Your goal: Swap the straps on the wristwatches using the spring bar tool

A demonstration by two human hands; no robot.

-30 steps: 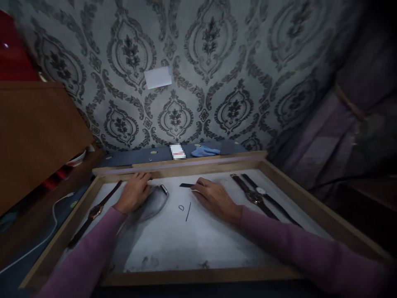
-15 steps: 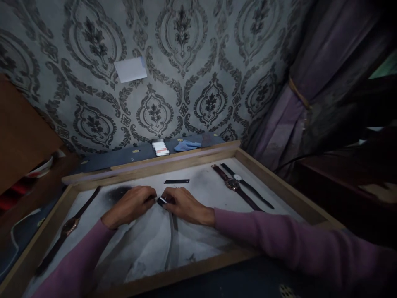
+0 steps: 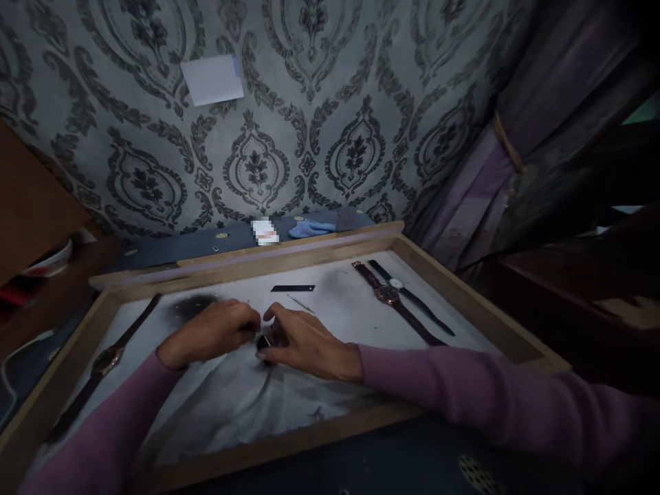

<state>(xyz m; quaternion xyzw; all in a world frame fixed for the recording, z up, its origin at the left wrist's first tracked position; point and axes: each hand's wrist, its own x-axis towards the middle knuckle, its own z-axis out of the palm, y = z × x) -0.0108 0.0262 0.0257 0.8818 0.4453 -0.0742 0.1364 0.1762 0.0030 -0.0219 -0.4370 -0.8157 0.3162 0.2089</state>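
My right hand holds a small black object with a shiny surface against its thumb; its kind cannot be made out. The index finger of that hand is lifted away from the thumb. Close on the left is my left hand, its fingertips pinched together near the object; whatever they hold is hidden. Just beyond the right hand lie a thin metal tool and a flat black blade with a small hole at one end. Both hands are over a white-lined wooden tray.
A brown-strapped watch lies along the tray's left side. On the right lie another brown-strapped watch and a black-strapped watch. Behind the raised rim are a blue cloth and a blurred white packet.
My right index finger has lifted and spread from the thumb. The thin metal tool, mostly covered before, now shows. A pale strip below the right hand is no longer visible. The view has shifted slightly.
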